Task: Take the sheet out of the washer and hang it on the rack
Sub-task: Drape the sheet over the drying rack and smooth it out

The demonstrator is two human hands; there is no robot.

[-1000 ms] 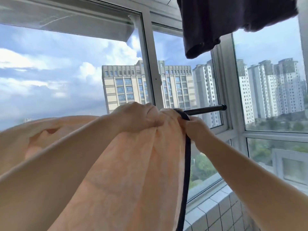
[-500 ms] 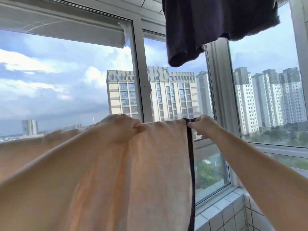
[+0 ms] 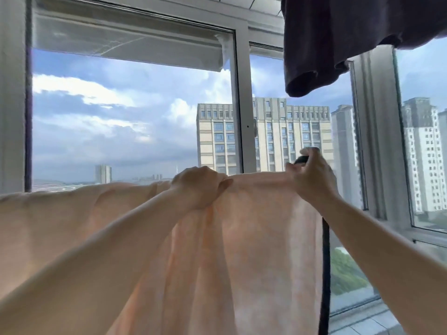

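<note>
Hands (image 3: 200, 187) grip sheet (image 3: 242, 238) w/ window (image 3: 242, 117) behind.

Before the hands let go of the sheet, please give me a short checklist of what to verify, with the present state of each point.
1. Left hand grips the top fold of the sheet: ok.
2. Right hand pinches the sheet's corner by its dark edge: ok.
3. Sheet lies over the rack bar: cannot tell, the cloth hides the bar.
4. Top fold between the hands is flat: ok.
5. Sheet left of the left hand is spread smooth: not ok, it sags and wrinkles.
6. Sheet is apart from the dark garment above: ok.
</note>
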